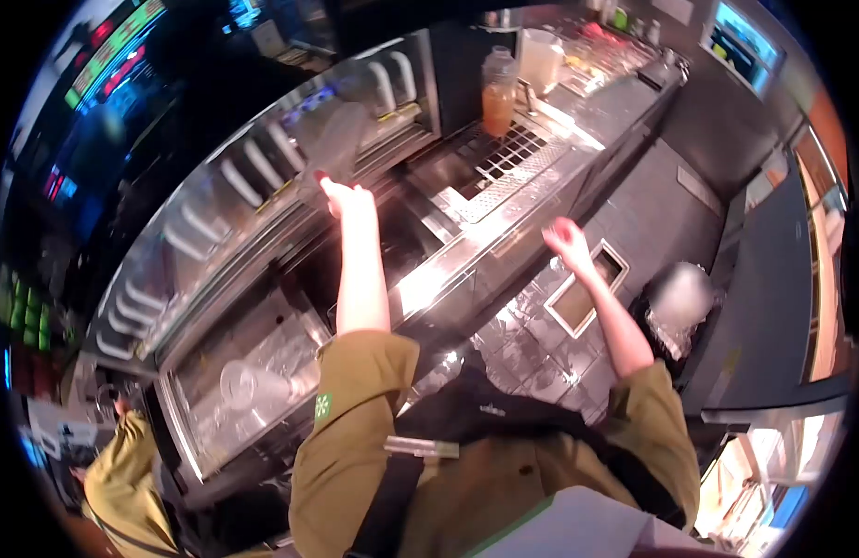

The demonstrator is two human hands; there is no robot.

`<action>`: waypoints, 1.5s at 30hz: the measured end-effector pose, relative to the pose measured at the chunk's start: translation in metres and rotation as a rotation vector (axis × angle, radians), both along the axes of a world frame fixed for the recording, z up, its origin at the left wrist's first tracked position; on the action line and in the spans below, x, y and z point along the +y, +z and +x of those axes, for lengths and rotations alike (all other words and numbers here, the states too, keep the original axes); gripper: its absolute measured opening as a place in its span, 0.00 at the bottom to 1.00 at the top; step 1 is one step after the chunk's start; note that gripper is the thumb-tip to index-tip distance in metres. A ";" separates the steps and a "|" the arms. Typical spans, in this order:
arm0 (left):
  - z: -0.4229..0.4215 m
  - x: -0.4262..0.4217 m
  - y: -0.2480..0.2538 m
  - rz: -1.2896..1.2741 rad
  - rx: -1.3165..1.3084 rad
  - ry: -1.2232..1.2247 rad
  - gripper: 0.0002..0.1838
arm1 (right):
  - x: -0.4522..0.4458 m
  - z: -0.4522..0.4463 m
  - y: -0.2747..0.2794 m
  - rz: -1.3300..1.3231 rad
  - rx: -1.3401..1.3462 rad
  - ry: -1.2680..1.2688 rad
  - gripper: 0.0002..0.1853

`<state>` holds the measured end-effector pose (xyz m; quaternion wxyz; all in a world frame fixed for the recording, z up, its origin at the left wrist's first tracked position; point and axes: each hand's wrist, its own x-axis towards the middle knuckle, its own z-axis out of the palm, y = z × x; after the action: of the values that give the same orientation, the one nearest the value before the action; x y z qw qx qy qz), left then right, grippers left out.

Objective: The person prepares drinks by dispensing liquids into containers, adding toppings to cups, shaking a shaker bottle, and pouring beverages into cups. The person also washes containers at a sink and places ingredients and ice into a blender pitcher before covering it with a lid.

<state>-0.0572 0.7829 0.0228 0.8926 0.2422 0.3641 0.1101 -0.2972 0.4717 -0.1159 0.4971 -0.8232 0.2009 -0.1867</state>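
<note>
My left hand [348, 197] is stretched out over the steel counter, its fingers closed on a clear plastic container [338, 135]. Blur hides the container's exact shape; it stands in front of a row of white curved handles [282, 144]. My right hand [567, 239] hangs over the floor beside the counter's front edge. Its fingers are curled in, and nothing shows in them. Nearest to it are the steel counter edge [490, 237] and a framed floor drain [587, 298].
A bottle of orange liquid [499, 98] stands by a grated drain tray [513, 153]. To the left, a clear pitcher [248, 386] lies in a steel ice bin [183, 428]. A co-worker's sleeve [122, 474] is at lower left. A bin [676, 312] stands right on the wet tile floor.
</note>
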 end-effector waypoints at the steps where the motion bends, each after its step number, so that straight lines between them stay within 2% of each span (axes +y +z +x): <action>1: 0.018 -0.010 0.001 -0.038 0.029 0.027 0.41 | -0.009 0.031 0.010 0.181 -0.091 0.035 0.31; 2: 0.041 -0.017 -0.002 -0.052 0.010 0.024 0.41 | -0.019 0.060 0.021 0.056 -0.188 0.025 0.31; 3: 0.067 -0.022 -0.011 -0.050 -0.016 0.025 0.41 | -0.036 0.089 0.034 -0.052 -0.101 0.010 0.29; 6: 0.126 -0.035 -0.039 -0.016 -0.214 -0.024 0.40 | -0.065 0.143 0.074 -0.121 -0.207 -0.006 0.28; 8: 0.151 -0.043 -0.053 -0.037 -0.435 -0.114 0.40 | -0.073 0.163 0.112 -0.154 -0.167 -0.009 0.28; 10: 0.183 -0.049 -0.063 -0.046 -0.540 -0.150 0.40 | -0.102 0.200 0.110 -0.225 -0.236 -0.002 0.29; 12: 0.225 -0.056 -0.073 0.001 -0.334 0.026 0.33 | -0.127 0.236 0.113 -0.355 -0.278 0.014 0.30; 16: 0.251 -0.060 -0.054 0.110 -0.196 0.035 0.22 | -0.146 0.293 0.132 -0.111 -0.301 0.060 0.32; 17: 0.251 -0.061 -0.055 0.141 -0.186 0.044 0.20 | -0.157 0.315 0.131 -0.206 -0.335 0.031 0.32; 20: 0.220 -0.081 -0.077 0.308 -0.174 0.058 0.13 | -0.178 0.373 0.140 -0.417 -0.394 0.080 0.29; 21: 0.199 -0.101 -0.094 0.368 -0.164 0.024 0.11 | -0.171 0.380 0.148 -0.402 -0.508 0.067 0.27; 22: 0.177 -0.128 -0.112 0.365 -0.136 -0.065 0.10 | -0.176 0.394 0.146 -0.435 -0.447 0.127 0.27; 23: 0.152 -0.156 -0.124 0.309 -0.093 -0.184 0.10 | -0.177 0.402 0.147 -0.437 -0.424 0.178 0.26; 24: 0.135 -0.187 -0.131 0.129 0.019 -0.343 0.08 | -0.178 0.410 0.144 -0.437 -0.397 0.230 0.24; 25: 0.128 -0.215 -0.158 0.104 -0.038 -0.610 0.08 | -0.177 0.415 0.140 -0.448 -0.401 0.260 0.24; 26: 0.134 -0.251 -0.188 -0.450 0.065 -0.473 0.04 | -0.177 0.418 0.138 -0.463 -0.404 0.289 0.23; 27: 0.133 -0.287 -0.192 -0.387 0.068 -0.576 0.09 | -0.178 0.419 0.137 -0.478 -0.407 0.317 0.23; 28: 0.152 -0.311 -0.206 -0.649 0.236 -0.674 0.25 | -0.178 0.417 0.141 -0.436 -0.347 0.324 0.23; 29: 0.149 -0.333 -0.168 -0.820 0.285 -0.701 0.34 | -0.177 0.411 0.148 -0.397 -0.291 0.327 0.24; 30: 0.155 -0.356 -0.150 -0.808 0.344 -0.650 0.38 | -0.177 0.405 0.149 -0.357 -0.234 0.326 0.24; 31: 0.143 -0.366 -0.106 -0.740 0.308 -0.640 0.36 | -0.180 0.404 0.145 -0.279 -0.196 0.319 0.24; 32: 0.144 -0.378 -0.091 -0.704 0.279 -0.643 0.35 | -0.184 0.403 0.143 -0.207 -0.161 0.310 0.25; 36: 0.163 -0.405 -0.111 -0.564 0.139 -0.684 0.31 | -0.197 0.338 0.156 0.166 0.047 0.464 0.28; 38: 0.159 -0.405 -0.124 -0.505 0.097 -0.714 0.29 | -0.205 0.296 0.147 0.213 0.041 0.470 0.39; 40: 0.141 -0.396 -0.129 -0.432 0.058 -0.748 0.27 | -0.217 0.248 0.132 0.670 0.149 0.627 0.45; 42: 0.115 -0.380 -0.128 -0.384 0.036 -0.778 0.25 | -0.210 0.193 0.118 0.701 0.158 0.581 0.51; 44: 0.082 -0.356 -0.108 -0.383 0.007 -0.792 0.24 | -0.194 0.146 0.114 0.704 -0.043 0.759 0.53; 45: 0.066 -0.341 -0.091 -0.397 -0.070 -0.804 0.25 | -0.181 0.125 0.107 0.356 -0.006 0.698 0.57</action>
<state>0.0089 0.4416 -0.0685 0.9053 0.1845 0.2250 -0.3094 -0.1727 0.2902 -0.0086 0.6665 -0.7422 -0.0634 0.0289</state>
